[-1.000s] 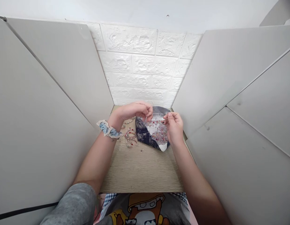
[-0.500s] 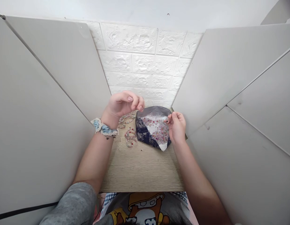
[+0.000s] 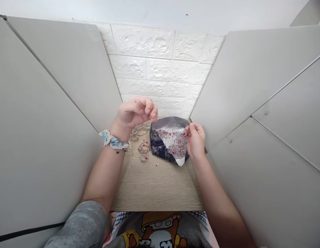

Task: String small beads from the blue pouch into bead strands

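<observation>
Navy print pouch [image 3: 168, 146] sits near the far edge of the desk [image 3: 160, 186], silver lining showing, pink beads [image 3: 174, 143] heaped inside. R hand [image 3: 195, 139] pinches at its right rim (what's actually gripped: can't tell). L hand [image 3: 135, 112] hovers above, fingers half-curled, nothing visible in them. Loose bead strands [image 3: 140, 137] lie just left. Risk: a hard tug on the rim could tip the pouch, spilling beads across the desk.

Pouch [image 3: 157, 150]: dark printed cloth, glossy silver lining
Bead strands [image 3: 143, 150]: glossy, smooth
Table [image 3: 157, 187]: matt woodgrain, finely ridged
Wall [image 3: 149, 69]: matt white, rough embossed brick
Side boards [image 3: 46, 103]: smooth matt grey
</observation>
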Tool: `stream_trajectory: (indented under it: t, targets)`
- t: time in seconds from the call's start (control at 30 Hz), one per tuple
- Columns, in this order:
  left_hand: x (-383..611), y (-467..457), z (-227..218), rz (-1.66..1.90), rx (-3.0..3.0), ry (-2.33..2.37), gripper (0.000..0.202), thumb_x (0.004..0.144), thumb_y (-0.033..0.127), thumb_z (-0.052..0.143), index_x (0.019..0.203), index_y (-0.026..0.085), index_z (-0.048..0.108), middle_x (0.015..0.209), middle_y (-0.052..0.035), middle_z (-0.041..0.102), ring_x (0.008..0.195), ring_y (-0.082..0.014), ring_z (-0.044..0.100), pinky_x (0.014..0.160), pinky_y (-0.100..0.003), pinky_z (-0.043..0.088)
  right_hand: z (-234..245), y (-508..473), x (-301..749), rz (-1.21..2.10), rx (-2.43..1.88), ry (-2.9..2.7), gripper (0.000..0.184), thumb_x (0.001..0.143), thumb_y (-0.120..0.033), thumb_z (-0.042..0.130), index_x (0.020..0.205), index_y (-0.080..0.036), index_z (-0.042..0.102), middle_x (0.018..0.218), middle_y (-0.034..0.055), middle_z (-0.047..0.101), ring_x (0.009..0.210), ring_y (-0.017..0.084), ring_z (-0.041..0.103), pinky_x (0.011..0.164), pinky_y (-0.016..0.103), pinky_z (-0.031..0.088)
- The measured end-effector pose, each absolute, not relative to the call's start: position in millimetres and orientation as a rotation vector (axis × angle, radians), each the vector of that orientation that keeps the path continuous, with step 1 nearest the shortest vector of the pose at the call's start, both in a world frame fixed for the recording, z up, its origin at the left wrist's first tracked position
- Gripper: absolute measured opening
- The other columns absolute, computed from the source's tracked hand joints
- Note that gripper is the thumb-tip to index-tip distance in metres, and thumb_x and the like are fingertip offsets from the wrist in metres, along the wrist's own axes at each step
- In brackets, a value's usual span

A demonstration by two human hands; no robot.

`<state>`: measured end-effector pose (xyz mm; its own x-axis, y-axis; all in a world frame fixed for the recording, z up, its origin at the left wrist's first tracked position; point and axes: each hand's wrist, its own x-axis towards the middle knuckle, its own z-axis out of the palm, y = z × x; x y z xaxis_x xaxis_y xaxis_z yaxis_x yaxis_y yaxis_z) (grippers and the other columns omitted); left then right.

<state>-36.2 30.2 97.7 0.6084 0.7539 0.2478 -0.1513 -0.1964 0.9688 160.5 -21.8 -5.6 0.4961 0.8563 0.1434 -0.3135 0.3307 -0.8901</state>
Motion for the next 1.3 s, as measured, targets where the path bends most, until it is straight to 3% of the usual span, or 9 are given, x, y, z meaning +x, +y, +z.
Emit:
stream_trajectory:
  t: [0.17,0.27,0.4,0.53,0.6,0.67,0.9,1.07,1.3]
  targets:
    - [-41.2,29.8,107.4,0.513,1.813,0.841,0.041,0.075,0.043,0.037,0.045,0.016,0.044,0.04,-0.0011,0.043,0.041,-0.0092,0.044,0.048,-0.025,0.041,-4.5,-22.2,159.6,0.847,-0.958,-0.718,0.022,0.068,-0.038,0.055,0.073,-0.019,0.046,0.061,-0.0067,0.049,0.047,0.004,0.042,0.05,0.019,0.038]
    - [-42.9,36.4,102.8,0.168,1.964,1.206,0.036,0.069,0.045,0.047,0.051,0.014,0.053,0.051,-0.0033,0.054,0.045,-0.0101,0.048,0.049,-0.023,0.039,-4.1,-21.8,158.6,0.831,-0.964,-0.74,0.021,0.068,-0.038,0.055,0.073,-0.019,0.047,0.06,-0.0065,0.049,0.047,0.005,0.04,0.05,0.019,0.037]
    - [-38.0,44.9,89.7,0.052,2.102,1.473,0.029,0.061,0.043,0.055,0.055,0.014,0.058,0.056,-0.0031,0.058,0.052,-0.0126,0.05,0.049,-0.022,0.034,-2.0,-24.0,154.5,0.828,-1.0,-0.896,0.018,0.07,-0.036,0.054,0.071,-0.019,0.049,0.058,-0.0064,0.047,0.047,0.005,0.04,0.049,0.019,0.036]
    - [-20.3,39.8,82.0,0.278,2.176,1.197,0.032,0.064,0.044,0.053,0.076,0.016,0.062,0.072,-0.0021,0.062,0.067,-0.0131,0.052,0.057,-0.02,0.035,2.4,-31.3,147.2,0.726,-1.12,-1.166,0.015,0.07,-0.034,0.054,0.07,-0.019,0.054,0.058,-0.0048,0.048,0.052,0.008,0.042,0.051,0.021,0.035]
    - [-9.5,33.7,80.3,0.383,2.046,0.927,0.044,0.074,0.051,0.036,0.092,0.017,0.058,0.082,-0.0038,0.062,0.074,-0.0125,0.053,0.062,-0.019,0.037,4.6,-34.9,144.6,0.618,-1.159,-1.29,0.014,0.071,-0.032,0.053,0.07,-0.019,0.058,0.063,-0.003,0.052,0.057,0.009,0.044,0.056,0.022,0.036]
    - [-0.9,27.8,79.2,0.263,1.876,0.718,0.054,0.078,0.055,0.024,0.102,0.016,0.053,0.082,-0.0056,0.062,0.073,-0.0121,0.054,0.063,-0.02,0.038,6.1,-37.3,143.9,0.507,-1.177,-1.385,0.013,0.072,-0.03,0.052,0.07,-0.02,0.06,0.067,-0.0016,0.055,0.062,0.011,0.046,0.061,0.024,0.037]
    - [5.8,23.8,76.1,0.214,1.948,0.67,0.035,0.072,0.044,0.046,0.092,0.017,0.054,0.063,0.0018,0.047,0.053,-0.0074,0.04,0.05,-0.02,0.034,7.5,-37.9,147.4,0.371,-1.221,-1.398,0.016,0.075,-0.032,0.049,0.074,-0.021,0.06,0.067,-0.0017,0.054,0.061,0.011,0.045,0.061,0.024,0.036]
    - [6.2,29.7,74.0,0.292,2.104,0.822,0.024,0.071,0.037,0.045,0.07,0.015,0.054,0.056,0.0031,0.035,0.047,-0.006,0.028,0.043,-0.02,0.023,6.8,-35.8,149.1,0.322,-1.283,-1.419,0.016,0.078,-0.03,0.044,0.074,-0.02,0.056,0.072,-0.0012,0.055,0.064,0.011,0.047,0.063,0.024,0.036]
    - [8.8,26.9,76.6,0.41,2.182,0.915,0.02,0.068,0.033,0.045,0.061,0.015,0.052,0.054,0.0029,0.039,0.048,-0.0069,0.032,0.045,-0.021,0.024,-4.8,-29.5,150.2,0.197,-1.559,-1.851,0.019,0.082,-0.024,0.037,0.081,-0.021,0.055,0.081,0.0014,0.055,0.072,0.013,0.05,0.065,0.024,0.035]
